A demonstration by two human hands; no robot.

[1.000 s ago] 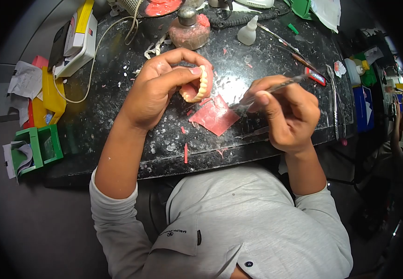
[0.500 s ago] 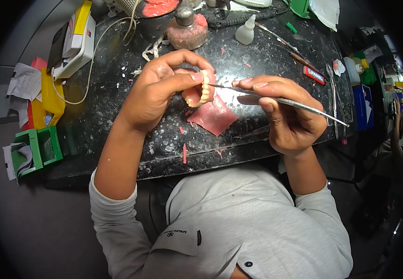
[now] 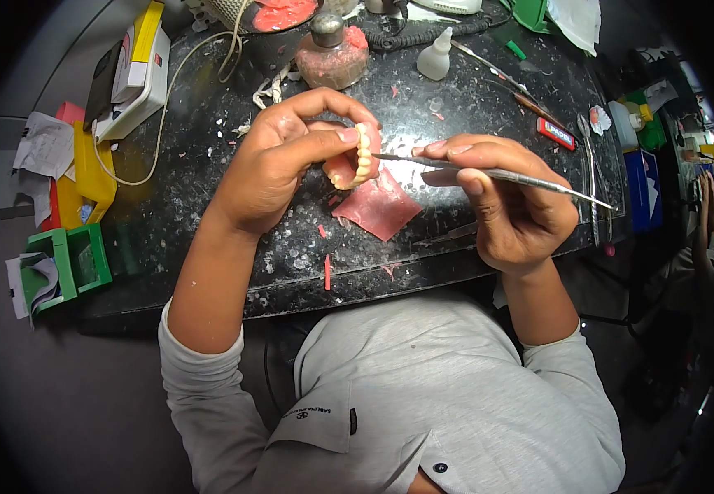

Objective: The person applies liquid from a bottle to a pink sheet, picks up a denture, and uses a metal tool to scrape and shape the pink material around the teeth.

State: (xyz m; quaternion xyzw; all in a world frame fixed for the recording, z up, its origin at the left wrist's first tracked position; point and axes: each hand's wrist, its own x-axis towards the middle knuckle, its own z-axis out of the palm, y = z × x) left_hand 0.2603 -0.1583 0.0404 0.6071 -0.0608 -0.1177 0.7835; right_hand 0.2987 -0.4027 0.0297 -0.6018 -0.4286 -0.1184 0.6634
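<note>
My left hand [image 3: 287, 156] is closed around a denture [image 3: 363, 165] with a row of cream teeth on a pink base, held above the bench. Its thumb presses on the teeth near the upper end, and the fingers behind it are partly hidden. A thin metal wax carver [image 3: 522, 179] lies between the thumb and fingers of my right hand [image 3: 522, 202]. The carver's tip points left, right at the pink edge beside the teeth. Below the denture, a sheet of pink wax [image 3: 379, 206] lies on the black bench [image 3: 291, 272].
A glass spirit burner [image 3: 332, 62] and a white dropper bottle [image 3: 435, 56] stand behind my hands. On the right lie a red lighter [image 3: 556, 133] and several metal tools. A thin red wax strip [image 3: 327, 272] is near the front edge. Green bins [image 3: 67, 263] sit at the left.
The wax carver has shifted very slightly in my right hand, its tip staying by the denture's edge. My left hand and the denture hold still.
</note>
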